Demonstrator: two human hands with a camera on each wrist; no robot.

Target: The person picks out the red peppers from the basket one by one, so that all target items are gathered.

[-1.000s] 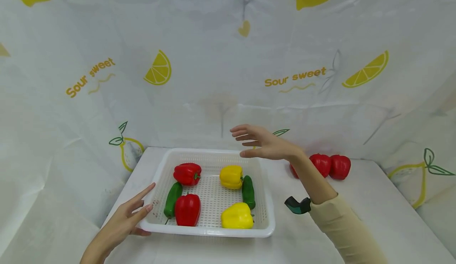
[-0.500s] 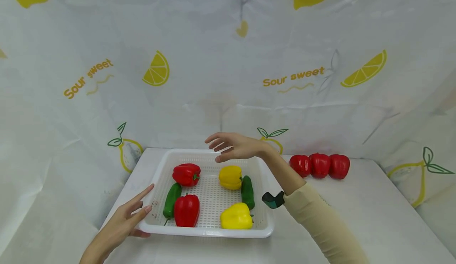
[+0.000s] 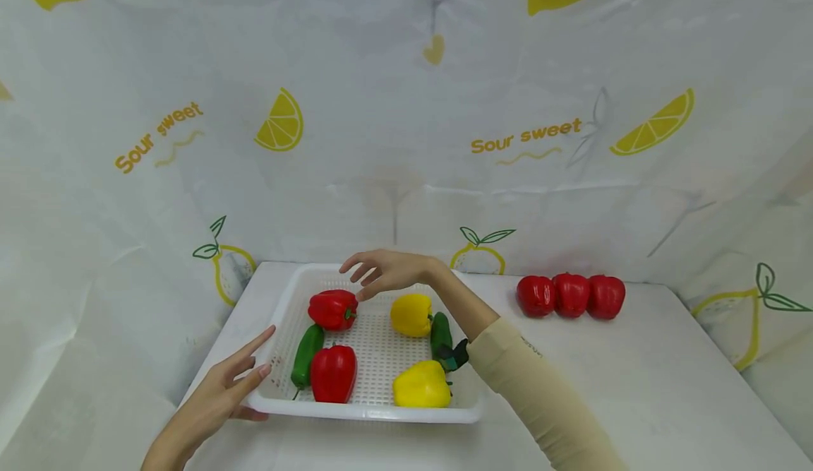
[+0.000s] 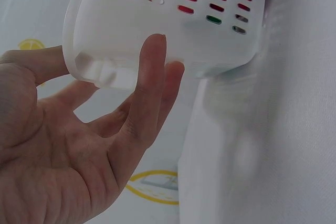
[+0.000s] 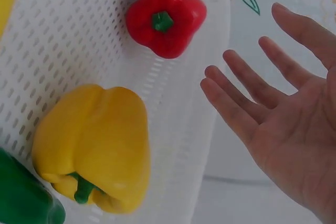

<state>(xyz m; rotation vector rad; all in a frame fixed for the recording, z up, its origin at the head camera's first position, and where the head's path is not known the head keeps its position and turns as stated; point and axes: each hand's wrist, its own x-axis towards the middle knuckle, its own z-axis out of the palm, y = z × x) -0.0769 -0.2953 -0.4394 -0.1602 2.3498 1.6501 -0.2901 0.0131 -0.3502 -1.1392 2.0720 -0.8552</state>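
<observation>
My right hand (image 3: 387,270) released, fingers spread, hovering just above the red pepper (image 3: 333,309) at the basket's (image 3: 368,412) far left, my left hand (image 3: 219,393) relaxed, fingertips touching the basket's near-left corner on the tabletop (image 3: 641,379)

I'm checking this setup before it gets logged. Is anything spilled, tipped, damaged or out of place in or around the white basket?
Nothing stands out. The white basket sits flat on the table, with six peppers resting inside. Three red peppers line up on the table to its right. The left hand touches the basket's corner; the right hand hovers open above it.
</observation>
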